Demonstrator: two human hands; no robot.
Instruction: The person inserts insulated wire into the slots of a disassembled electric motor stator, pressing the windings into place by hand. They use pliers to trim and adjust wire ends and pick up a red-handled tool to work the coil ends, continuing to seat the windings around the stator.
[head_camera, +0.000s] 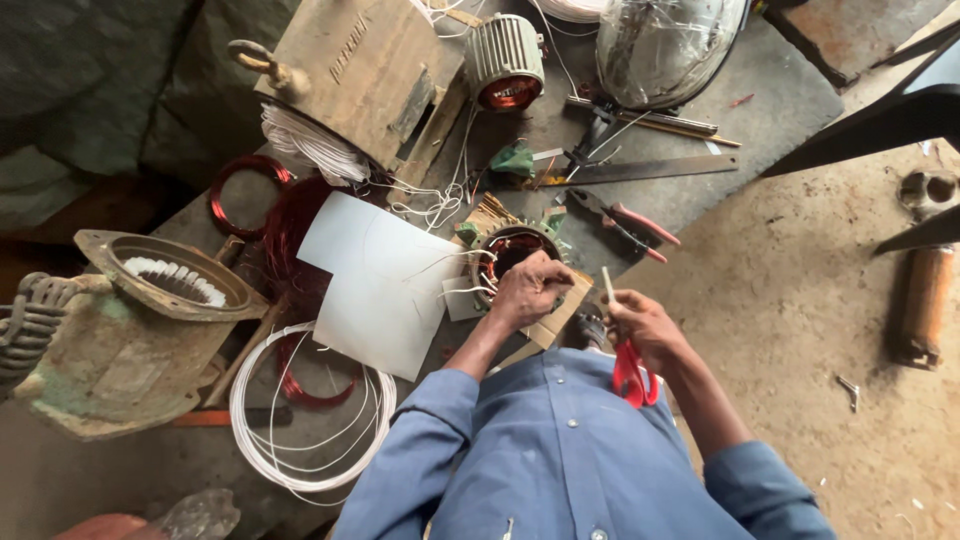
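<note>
Copper-wound stator (512, 250) under left hand (530, 290), fingers clenched on its rim; right hand (640, 325) grips red scissors (632, 378) (plus a pale strip (607, 287)).

The stator (515, 252) sits on the bench (700, 90), with the left hand (530, 290) on its near rim. The right hand (645, 325) is just right of it, scissors (632, 375) hanging below. A sheet (385, 280) lies left of the stator; a wire coil (310, 420) lies nearer, left of the sheet. A housing (130, 330) stands far left. Pliers (630, 225) lie right of the stator, a saw blade (650, 168) beyond them. A small motor (507, 62) sits at the far edge.
</note>
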